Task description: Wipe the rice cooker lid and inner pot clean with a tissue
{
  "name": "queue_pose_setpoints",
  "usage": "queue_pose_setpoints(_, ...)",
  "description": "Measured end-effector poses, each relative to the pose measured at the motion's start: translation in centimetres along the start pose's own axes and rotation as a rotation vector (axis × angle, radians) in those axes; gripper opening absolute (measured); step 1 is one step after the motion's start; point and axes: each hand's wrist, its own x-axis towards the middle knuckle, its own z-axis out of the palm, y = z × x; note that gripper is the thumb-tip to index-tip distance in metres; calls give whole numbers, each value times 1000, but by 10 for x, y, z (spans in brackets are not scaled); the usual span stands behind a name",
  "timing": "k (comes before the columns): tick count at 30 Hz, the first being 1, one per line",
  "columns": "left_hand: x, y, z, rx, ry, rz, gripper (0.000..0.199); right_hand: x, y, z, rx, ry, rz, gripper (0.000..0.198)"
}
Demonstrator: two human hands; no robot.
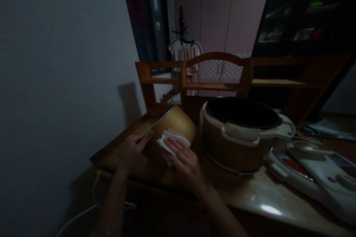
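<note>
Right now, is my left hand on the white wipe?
No, your right hand presses the white wipe against the tilted golden pot.

Wardrobe [214, 22]: pink, with a checked band
Clothes [189, 53]: on a rack [181, 22] before the wardrobe
Window [156, 11]: dark, left of the wardrobe
Cabinet [294, 18]: dark, probably glass-fronted, too dim for certainty
Cable [79, 214]: white, lower left

From my end, only a narrow gap shows between the tilted golden bowl [182, 120] and the big cooker [228, 146]. A wooden shelf [214, 86] bars my way behind both, and a white appliance [315, 170] bars the right. I have a bare strip of tabletop [236, 187] before the cooker.
</note>
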Motion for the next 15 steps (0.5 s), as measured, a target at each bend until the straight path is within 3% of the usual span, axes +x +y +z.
queue_pose_setpoints(7, 4, 4, 3, 30, -6, 28, 53, -25, 3, -5, -19, -53, -8, 49)
queue_pose_setpoints(15, 9, -1, -2, -23, -80, 4, 52, -23, -3, -8, -16, -63, -9, 47)
